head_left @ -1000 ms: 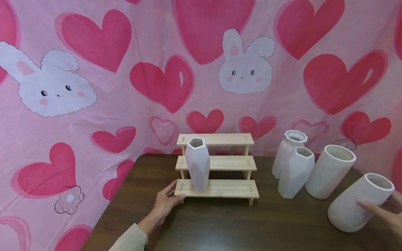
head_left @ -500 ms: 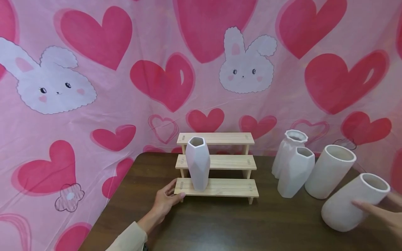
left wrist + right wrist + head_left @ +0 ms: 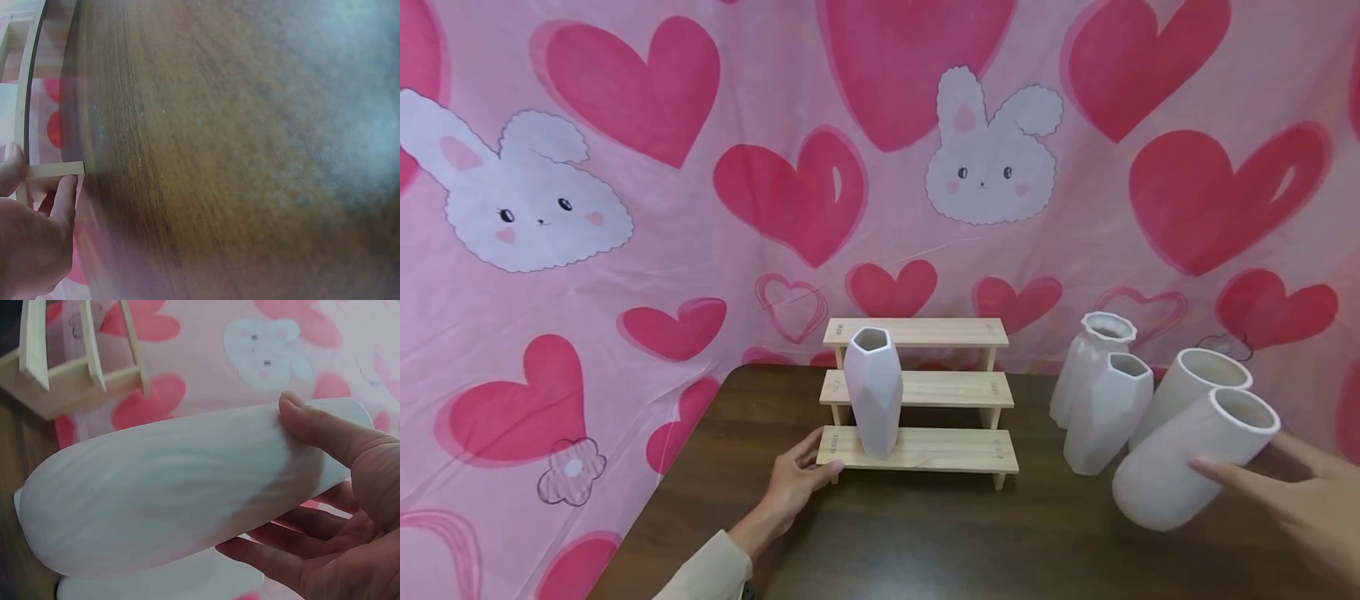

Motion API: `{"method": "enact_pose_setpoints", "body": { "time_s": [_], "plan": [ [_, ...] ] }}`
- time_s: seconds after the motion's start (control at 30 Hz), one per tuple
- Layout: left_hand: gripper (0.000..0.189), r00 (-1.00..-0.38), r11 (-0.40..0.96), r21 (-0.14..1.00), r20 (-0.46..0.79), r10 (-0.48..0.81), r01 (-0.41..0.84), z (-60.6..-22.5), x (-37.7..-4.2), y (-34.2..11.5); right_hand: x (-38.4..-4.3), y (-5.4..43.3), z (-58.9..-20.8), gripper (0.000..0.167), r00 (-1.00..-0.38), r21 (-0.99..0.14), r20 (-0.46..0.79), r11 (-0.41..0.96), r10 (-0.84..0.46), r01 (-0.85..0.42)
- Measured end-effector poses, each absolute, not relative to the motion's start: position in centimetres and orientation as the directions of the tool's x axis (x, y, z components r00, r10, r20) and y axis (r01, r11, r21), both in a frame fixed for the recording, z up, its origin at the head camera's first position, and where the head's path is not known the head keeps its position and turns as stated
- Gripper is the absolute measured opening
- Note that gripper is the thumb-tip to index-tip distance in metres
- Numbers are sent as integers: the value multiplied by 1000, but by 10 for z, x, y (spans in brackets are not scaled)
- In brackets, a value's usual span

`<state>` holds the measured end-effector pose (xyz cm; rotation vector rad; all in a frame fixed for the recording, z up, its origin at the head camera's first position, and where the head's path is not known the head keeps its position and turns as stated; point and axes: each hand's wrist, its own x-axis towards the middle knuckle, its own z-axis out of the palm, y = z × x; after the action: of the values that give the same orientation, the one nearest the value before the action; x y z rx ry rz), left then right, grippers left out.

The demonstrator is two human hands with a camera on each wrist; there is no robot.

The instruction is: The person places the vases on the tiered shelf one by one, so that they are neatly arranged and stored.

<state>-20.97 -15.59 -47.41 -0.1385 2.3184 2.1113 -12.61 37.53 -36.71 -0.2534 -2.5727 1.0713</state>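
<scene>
Right hand [image 3: 1311, 500], wide-curved, round white vase [image 3: 1172, 458]; left hand [image 3: 794, 482] seemingly round stand [image 3: 951, 450]

Soft, muted light fills the fairly sharp head view. In the left wrist view, pale glare hazes the wooden counter [image 3: 212, 137]; in the right, grey shadow crosses the white cylindrical vase [image 3: 169, 494].

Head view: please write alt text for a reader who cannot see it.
A right hand holds a tilted white vase near three other vases, while the left hand grips a three-tier wooden stand with a faceted white vase on its lowest step. Below is a dark table; behind hangs a pink cloth with hearts and rabbits.
</scene>
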Motion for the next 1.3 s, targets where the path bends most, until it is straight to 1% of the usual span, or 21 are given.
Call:
{"method": "enact_pose_setpoints", "body": {
  "time_s": [0.07,0.13,0.27,0.33,0.4,0.53,0.67,0.8,0.9,1.1,1.2,1.3],
  "plan": [
    [72,-996,86,994,-62,-64,-67,-475,-210,-156,-126,366,-359,84,-927,-690,240,722,287,45],
    [72,-996,86,994,-61,-63,-66,-475,-210,-156,-127,357,-355,81,-920,-675,265,737,290,38],
    [72,-996,101,993,-59,-61,-65,-476,-209,-157,-132,339,-348,71,-898,-668,358,742,255,-56],
    [72,-997,110,992,-57,-60,-64,-476,-208,-158,-135,328,-345,67,-896,-691,378,715,233,-105],
    [72,-997,109,992,-57,-57,-63,-476,-208,-158,-138,316,-342,63,-899,-718,386,680,209,-151],
    [73,-997,111,992,-59,-53,-65,-476,-207,-158,-146,295,-337,58,-911,-762,374,617,173,-196],
    [72,-997,114,992,-55,-57,-61,-475,-207,-158,-156,277,-333,58,-915,-764,378,605,140,-224],
    [72,-997,118,991,-55,-60,-62,-475,-207,-157,-167,257,-331,57,-910,-745,396,624,126,-238],
    [72,-996,118,991,-60,-69,-68,-475,-208,-157,-177,240,-330,59,-917,-749,388,612,94,-254],
    [71,-997,101,993,-51,-64,-57,-476,-209,-157,-197,211,-332,67,-931,-786,365,539,12,-301],
    [71,-997,91,994,-49,-59,-54,-476,-210,-157,-205,200,-334,71,-930,-796,367,513,-13,-321],
    [71,-997,88,995,-52,-58,-57,-476,-210,-157,-210,192,-335,74,-936,-806,352,503,-16,-312]
  ]
}}
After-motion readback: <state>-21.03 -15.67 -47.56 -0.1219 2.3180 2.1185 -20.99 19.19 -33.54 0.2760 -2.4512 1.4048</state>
